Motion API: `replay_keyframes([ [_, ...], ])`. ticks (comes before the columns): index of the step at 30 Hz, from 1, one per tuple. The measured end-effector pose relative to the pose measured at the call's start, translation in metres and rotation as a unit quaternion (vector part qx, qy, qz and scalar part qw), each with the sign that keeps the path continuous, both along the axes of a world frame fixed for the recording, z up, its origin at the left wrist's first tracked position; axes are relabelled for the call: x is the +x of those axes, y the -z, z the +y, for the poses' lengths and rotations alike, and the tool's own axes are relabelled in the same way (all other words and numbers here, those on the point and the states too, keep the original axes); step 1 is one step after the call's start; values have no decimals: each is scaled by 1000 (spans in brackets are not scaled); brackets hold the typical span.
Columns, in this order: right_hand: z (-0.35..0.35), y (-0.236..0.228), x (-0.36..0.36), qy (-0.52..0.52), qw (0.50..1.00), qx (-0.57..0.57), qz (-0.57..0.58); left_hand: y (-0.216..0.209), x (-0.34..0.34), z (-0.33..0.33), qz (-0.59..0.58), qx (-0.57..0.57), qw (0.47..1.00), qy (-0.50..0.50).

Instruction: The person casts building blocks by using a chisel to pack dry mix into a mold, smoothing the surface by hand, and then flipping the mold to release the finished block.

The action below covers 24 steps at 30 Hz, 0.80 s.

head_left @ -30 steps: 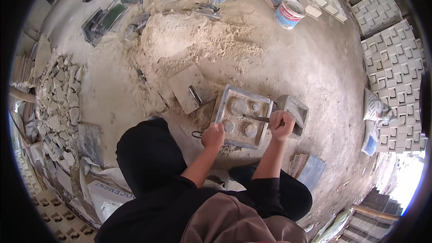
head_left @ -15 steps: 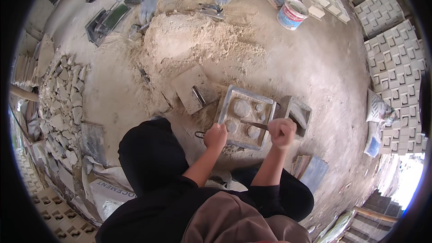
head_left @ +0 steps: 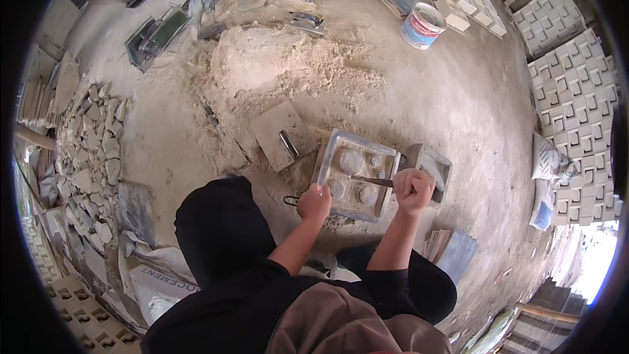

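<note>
A square grey mould [head_left: 359, 212] lies on the floor in front of me, with pale round shapes and sandy material inside. At its near left corner my left hand [head_left: 314, 202] is closed, its thumb against the rim. From that fist a dark wire loop [head_left: 290, 200] sticks out to the left; what the fingers hold is hidden. My right hand [head_left: 414, 191] is closed round the handle of a narrow, pointed trowel [head_left: 373, 181] at the mould's right edge. The blade points left over the sandy fill between the round shapes.
A square plate with a bar handle [head_left: 275, 136] lies left of the mould; a grey box [head_left: 438, 165] stands right. Beyond are a sandy heap [head_left: 255, 59], a float [head_left: 306, 23] and a bucket [head_left: 423, 25]. A co-worker's gloved hand [head_left: 202, 1] is at the far side.
My right hand has shifted slightly right with the trowel, its blade still over the mould. The co-worker's gloved hand at far left has moved back and left; my left hand stays about where it was.
</note>
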State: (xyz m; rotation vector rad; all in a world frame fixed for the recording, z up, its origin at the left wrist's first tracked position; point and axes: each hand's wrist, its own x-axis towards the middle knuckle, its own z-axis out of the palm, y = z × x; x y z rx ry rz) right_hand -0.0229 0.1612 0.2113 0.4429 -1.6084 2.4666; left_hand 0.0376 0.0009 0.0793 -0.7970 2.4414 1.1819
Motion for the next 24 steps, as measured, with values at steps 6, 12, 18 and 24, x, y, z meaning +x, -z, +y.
replay_keyframes([
  [6, 16, 3, -20, 2, 998, -7, -64, 3, 0, 4, 17, -6, 1000, -14],
  [12, 11, 10, -11, -38, 997, 31, -52, 6, 0, 3, -1, -9, 1000, -9],
  [18, 6, -3, -2, -48, 998, 32, -10, 5, -1, 2, 18, 9, 1000, -9],
  [24, 10, 17, -4, -19, 999, -2, -49, 6, 0, 4, -1, -8, 1000, -3],
])
